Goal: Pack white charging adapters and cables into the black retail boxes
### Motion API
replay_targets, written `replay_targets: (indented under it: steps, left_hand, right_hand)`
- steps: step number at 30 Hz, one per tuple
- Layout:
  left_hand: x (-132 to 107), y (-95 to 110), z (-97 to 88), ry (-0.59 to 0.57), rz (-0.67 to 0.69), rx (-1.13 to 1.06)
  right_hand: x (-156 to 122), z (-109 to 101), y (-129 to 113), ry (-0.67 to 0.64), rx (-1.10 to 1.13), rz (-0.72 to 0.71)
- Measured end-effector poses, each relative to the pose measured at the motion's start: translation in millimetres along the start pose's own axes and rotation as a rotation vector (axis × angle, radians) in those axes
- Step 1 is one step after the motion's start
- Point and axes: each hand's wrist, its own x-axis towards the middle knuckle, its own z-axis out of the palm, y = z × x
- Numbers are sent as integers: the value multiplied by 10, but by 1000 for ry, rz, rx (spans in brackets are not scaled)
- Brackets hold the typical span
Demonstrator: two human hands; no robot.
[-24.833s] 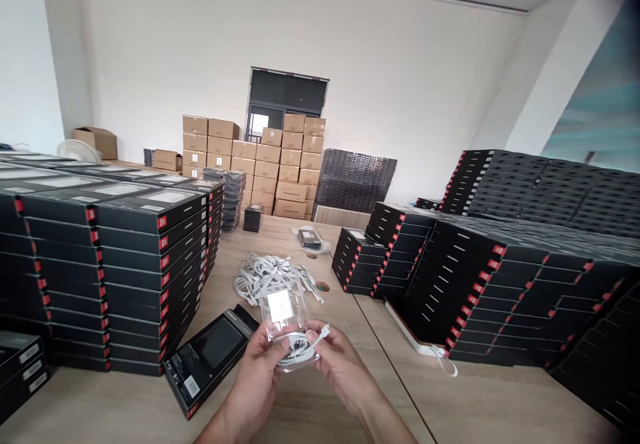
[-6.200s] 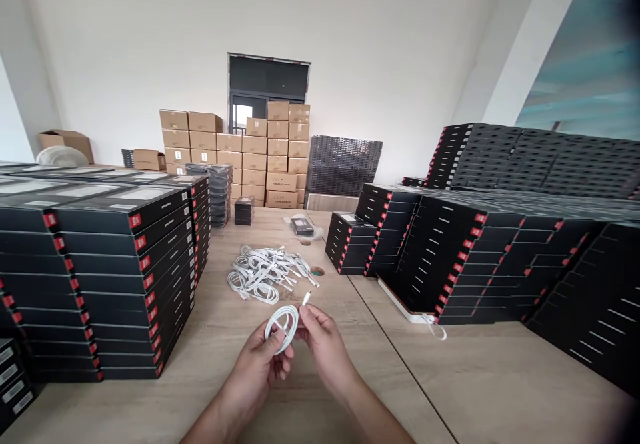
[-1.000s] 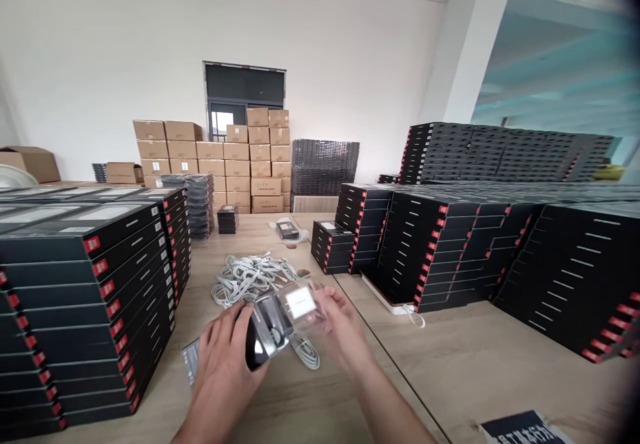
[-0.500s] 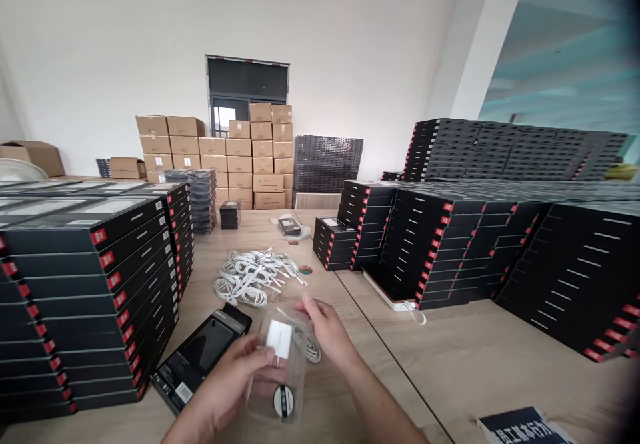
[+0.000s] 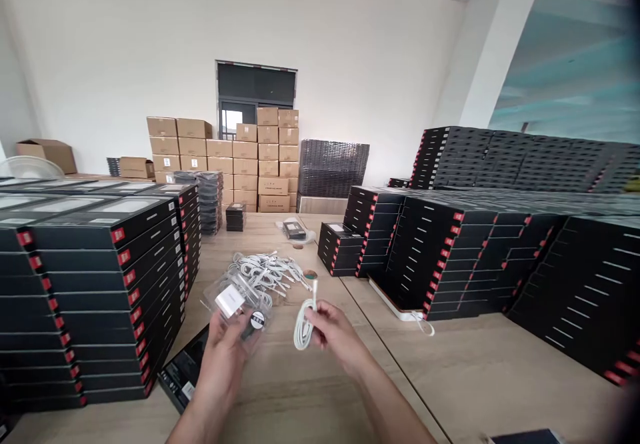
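Observation:
My left hand is closed on a clear plastic tray that carries a white charger block and a small round black piece. My right hand pinches a coiled white cable and holds it upright just right of the tray. Both hands hover over the wooden table. Under my left hand an open black box lies flat, partly hidden by my wrist. A loose pile of white cables sits on the table beyond my hands.
Tall stacks of black boxes with red tabs stand at the left and at the right. Cardboard cartons and dark crates line the far wall. A white power strip lies by the right stack.
My left hand has lifted the clear tray up and to the left. My right hand has picked the coiled white cable off the table and holds it upright.

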Motion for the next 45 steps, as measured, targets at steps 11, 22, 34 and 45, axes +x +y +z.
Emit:
replay_targets:
  steps: [11, 22, 34, 45]
  left_hand:
    - [-151, -220, 85, -148, -2, 43]
    - [-86, -119, 20, -196, -80, 34]
    - [-114, -141, 10, -150, 12, 191]
    - [-81, -155, 30, -78, 135, 338]
  right_hand:
    - [-185, 529, -57, 277, -56, -293]
    - [-162, 378, -79, -53, 372, -51]
    - [-245, 403, -147, -88, 298, -15]
    - [-199, 635, -48, 7, 166, -137]
